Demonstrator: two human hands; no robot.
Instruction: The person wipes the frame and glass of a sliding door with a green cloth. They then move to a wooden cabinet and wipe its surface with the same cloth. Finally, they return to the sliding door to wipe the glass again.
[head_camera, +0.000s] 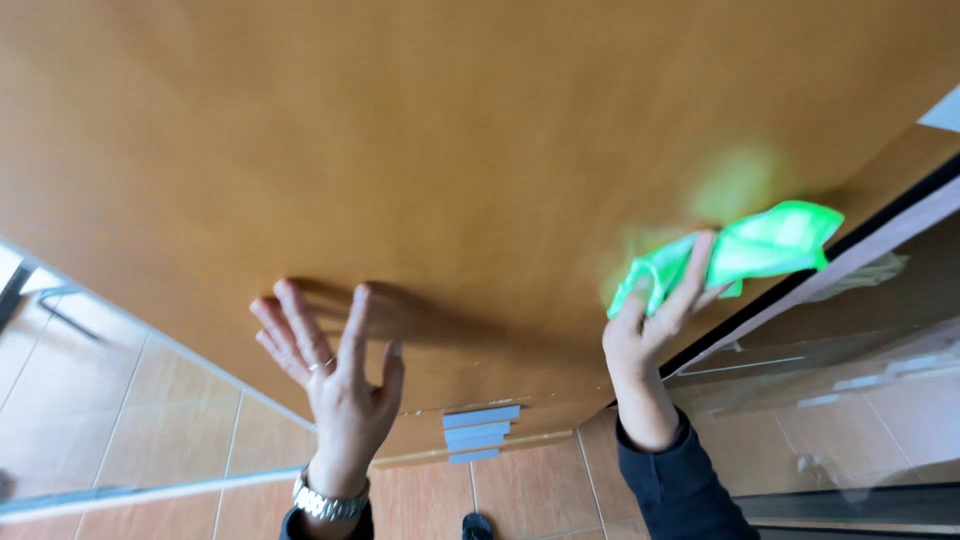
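Observation:
A large brown wooden door fills most of the view in front of me. My right hand presses a bright green cloth flat against the door near its right edge. A green glow reflects on the wood just above the cloth. My left hand is open with fingers spread, its fingertips resting on or close to the door's lower left part. A metal watch sits on my left wrist, and a ring is on one finger.
Orange floor tiles lie below. Small grey plates are fixed at the door's bottom edge. A dark door frame and a glass panel stand to the right. Another tiled area behind glass shows at left.

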